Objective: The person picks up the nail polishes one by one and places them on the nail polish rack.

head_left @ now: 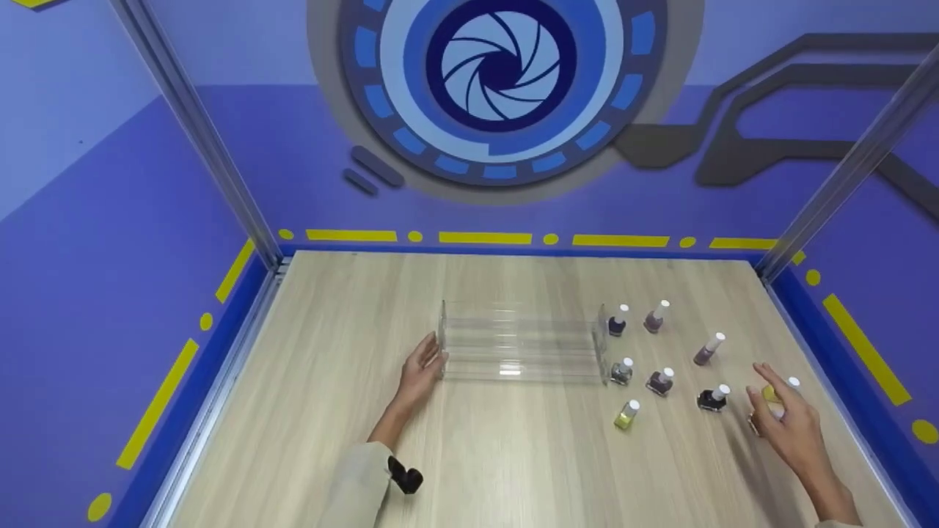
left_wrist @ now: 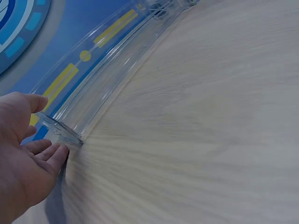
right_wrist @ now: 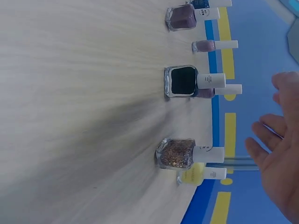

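Toward the tabletop's point(head_left: 513, 455) middle, the clear tiered rack point(head_left: 522, 350) is steadied by the left hand point(head_left: 422, 370), fingers straight against its end. Near the right edge, the right hand point(head_left: 788, 425) hovers spread, holding nothing, over the glitter bottle point(right_wrist: 176, 153); a firm pinch below its cap is advisable.

A staged recording booth: blue graphic walls point(head_left: 147, 220), aluminium frame posts point(head_left: 198, 139).

Your left hand point(head_left: 422, 367) reaches forward with straight, relaxed fingers, forearm in a pale sleeve. Your right hand point(head_left: 788, 425) hovers with fingers spread and loosely extended, gripping nothing.
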A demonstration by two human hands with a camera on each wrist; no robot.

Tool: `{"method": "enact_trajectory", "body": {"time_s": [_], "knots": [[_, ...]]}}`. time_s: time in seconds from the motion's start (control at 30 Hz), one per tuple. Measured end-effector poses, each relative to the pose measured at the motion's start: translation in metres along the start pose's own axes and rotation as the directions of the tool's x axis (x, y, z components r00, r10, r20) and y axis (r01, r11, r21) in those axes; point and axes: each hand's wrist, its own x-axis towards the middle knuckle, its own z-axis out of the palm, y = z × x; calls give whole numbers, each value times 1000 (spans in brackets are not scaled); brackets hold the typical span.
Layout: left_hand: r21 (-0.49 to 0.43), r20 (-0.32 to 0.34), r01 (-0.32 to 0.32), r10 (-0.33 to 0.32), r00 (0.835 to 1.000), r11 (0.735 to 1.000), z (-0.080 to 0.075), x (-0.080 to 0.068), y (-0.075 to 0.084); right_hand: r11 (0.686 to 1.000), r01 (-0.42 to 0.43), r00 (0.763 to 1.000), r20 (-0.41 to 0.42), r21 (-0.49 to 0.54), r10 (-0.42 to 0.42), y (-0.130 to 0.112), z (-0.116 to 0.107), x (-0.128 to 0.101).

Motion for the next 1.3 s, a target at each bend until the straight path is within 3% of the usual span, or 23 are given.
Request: {"method": "enact_trajectory", "body": {"time_s": [0.37, 0.57, 0.7, 0.9, 1.0, 1.17, 1.3], "knots": [[-63, 1, -50, 50, 999, 997, 1, 2, -3, 985, -150, 985, -75, 83, 156, 15, -5, -7], [-74, 4, -14, 14, 1000, 997, 1, -2, 1, 974, -189, 976, -82, 127, 200, 27, -2, -13], [-70, 14, -2, 3, 1000, 998, 0, -4, 6, 954, -264, 959, -69, 140, 275, 33, -1, -17], [-101, 18, 23, -21, 1000, 995, 2, -2, 0, 899, -425, 901, -47, 107, 431, 40, 0, -24], [-108, 16, 36, -35, 999, 993, 2, 1, -5, 849, -509, 854, -37, 139, 518, 44, 0, -25], [-102, 6, 42, -42, 999, 994, 2, 3, -8, 743, -645, 756, 8, 177, 654, 48, 0, -26], [-103, -3, 64, -65, 998, 993, 3, 1, -9, 692, -685, 714, 25, 226, 699, 50, 1, -27]]}}
